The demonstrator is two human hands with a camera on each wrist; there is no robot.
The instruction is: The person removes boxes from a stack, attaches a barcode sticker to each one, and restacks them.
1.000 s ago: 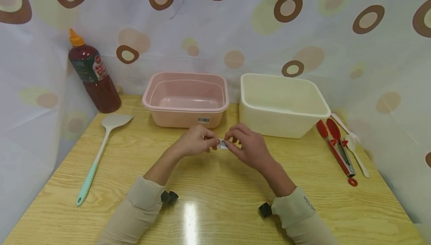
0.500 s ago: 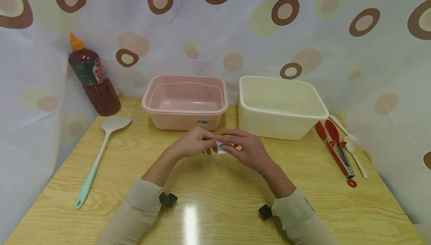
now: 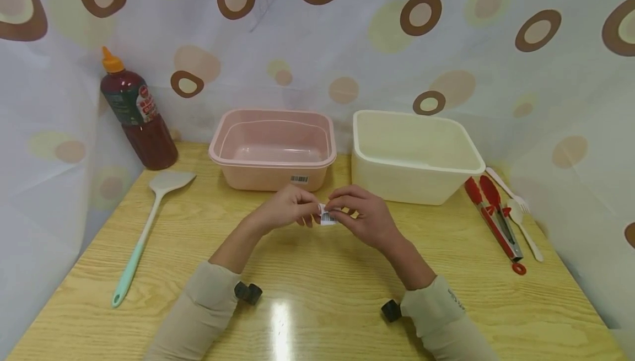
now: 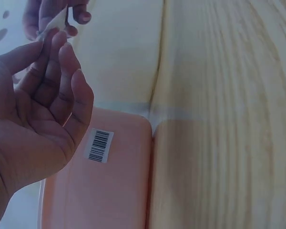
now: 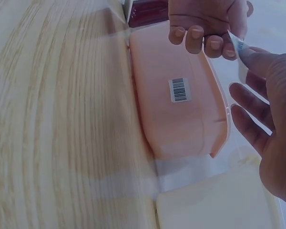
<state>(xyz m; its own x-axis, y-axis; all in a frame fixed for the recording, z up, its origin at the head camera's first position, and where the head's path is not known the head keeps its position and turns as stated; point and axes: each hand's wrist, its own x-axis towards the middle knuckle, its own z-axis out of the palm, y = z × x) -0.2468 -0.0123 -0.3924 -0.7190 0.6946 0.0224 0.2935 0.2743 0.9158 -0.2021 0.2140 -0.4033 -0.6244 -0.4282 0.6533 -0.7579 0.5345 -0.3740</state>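
Note:
A small white barcode sticker (image 3: 327, 219) is held up between the two hands, over the table in front of the bins. My left hand (image 3: 290, 208) pinches one corner of it between thumb and fingertips. From the other side my right hand (image 3: 366, 216) grips it with thumb and index finger. In the right wrist view the sticker (image 5: 239, 47) looks slightly bent. Behind the hands stands a pink plastic bin (image 3: 258, 176), bearing another barcode sticker (image 3: 299, 179) on its front. A cream bin (image 3: 397, 184) stands right beside it.
At the left lie a turner (image 3: 150, 217) with a mint handle and, behind it, a red sauce bottle (image 3: 151, 143). Red tongs (image 3: 488, 217), a pale spoon (image 3: 517, 215) and a fork (image 3: 506, 187) lie at the right. A patterned curtain (image 3: 307, 36) hangs behind.
The right fingers have shifted on the sticker, and more of its printed face shows below them than a second ago. The left hand keeps its pinch. The head view has tilted slightly.

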